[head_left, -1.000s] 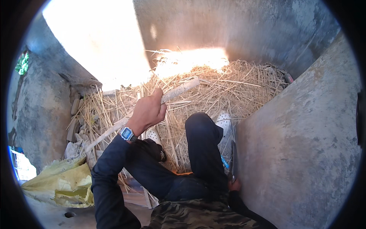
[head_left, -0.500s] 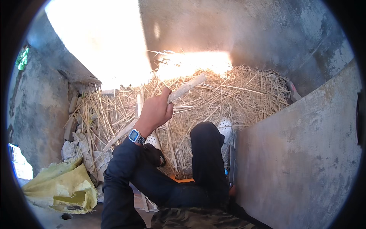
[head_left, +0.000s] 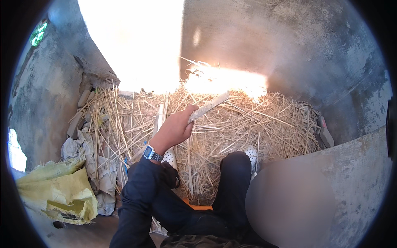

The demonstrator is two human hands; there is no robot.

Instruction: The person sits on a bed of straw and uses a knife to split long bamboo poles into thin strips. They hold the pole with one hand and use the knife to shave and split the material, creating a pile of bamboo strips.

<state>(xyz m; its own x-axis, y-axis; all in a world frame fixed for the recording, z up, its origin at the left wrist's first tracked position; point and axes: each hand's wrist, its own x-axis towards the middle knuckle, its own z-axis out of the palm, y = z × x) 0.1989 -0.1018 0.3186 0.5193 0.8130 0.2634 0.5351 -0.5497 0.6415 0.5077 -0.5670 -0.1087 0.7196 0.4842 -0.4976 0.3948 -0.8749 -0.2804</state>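
pale stick (head_left: 209, 106) — tip up-right

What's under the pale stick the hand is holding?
Under the pale stick, gripped by the left hand, lies a heap of dry straw. Whatever is beneath the straw is covered and cannot be seen.

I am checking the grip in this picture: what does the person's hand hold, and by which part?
The left hand is closed around one end of a flat pale stick, whose other end points up-right over the straw. The right hand is not visible.
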